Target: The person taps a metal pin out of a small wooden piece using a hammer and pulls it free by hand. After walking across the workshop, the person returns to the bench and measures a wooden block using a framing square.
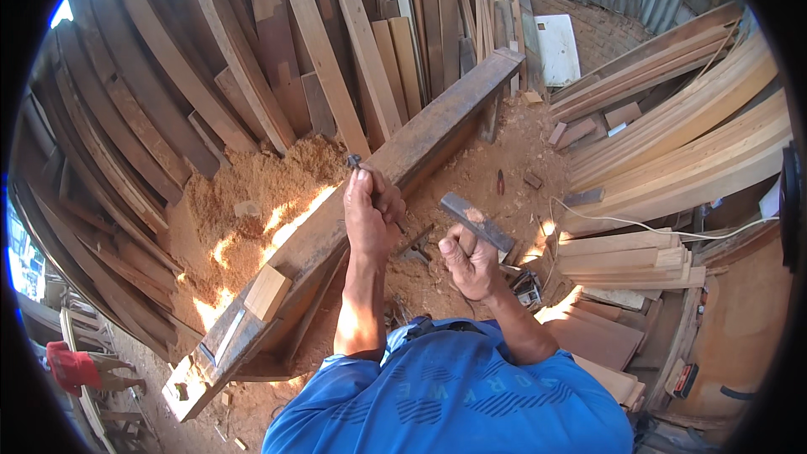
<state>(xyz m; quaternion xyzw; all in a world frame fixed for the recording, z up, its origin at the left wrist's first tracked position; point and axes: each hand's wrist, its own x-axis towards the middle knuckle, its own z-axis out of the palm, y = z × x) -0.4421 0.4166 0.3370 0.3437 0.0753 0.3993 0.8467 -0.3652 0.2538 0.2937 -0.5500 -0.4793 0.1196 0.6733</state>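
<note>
My left hand [370,206] is closed around a slim dark tool [354,161], raised over the long wooden beam [420,139]. A knobbed dark end sticks up above the fist and a thin end shows below; its exact kind is hard to make out. To the right, my right hand [469,265] grips a hammer [483,223] close under its dark, block-shaped head. The hammer is apart from the left hand's tool. On the beam's near left part sit a pale wood block [267,292] and a try square [225,336].
Upright planks [277,50] lean behind the beam, with a sawdust heap [239,185] at their foot. Stacked boards [672,143] fill the right. Red-handled pliers [500,182] and a white cord [639,223] lie on the ground. A person in red [76,367] is far left.
</note>
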